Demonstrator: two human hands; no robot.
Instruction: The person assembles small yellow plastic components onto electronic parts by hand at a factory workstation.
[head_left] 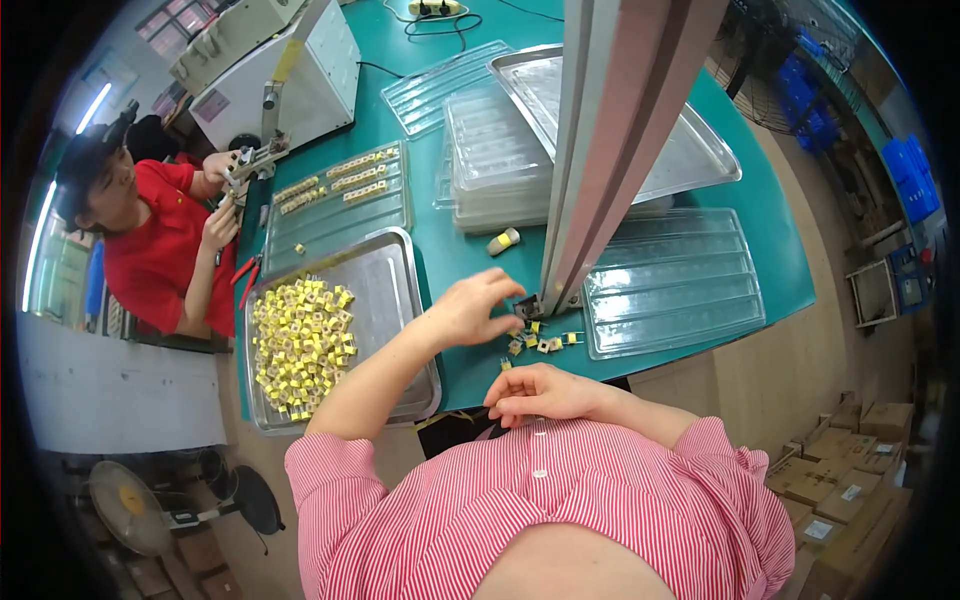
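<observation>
My left hand (472, 310) reaches over the green table beside the foot of an upright metal post. Its fingers are bent and the thumb stands apart, with nothing visible between them. Just past its fingertips is a small black block (527, 306) at the foot of the post. Several small yellow-wrapped components with metal pins (545, 345) lie loose there, and one more component (506, 364) is just above my right hand. My right hand (542, 393) is at the table's near edge in front of my shirt. Its fingers are curled in, and whatever they hold is hidden.
A metal tray (405, 330) piled with yellow components stands at left. Behind it, a clear plastic tray (340, 232) carries rows of parts. Stacked plastic trays (495, 150) and an empty-ribbed tray (675, 285) flank the post (610, 130). A co-worker in red (160, 230) handles a bench device.
</observation>
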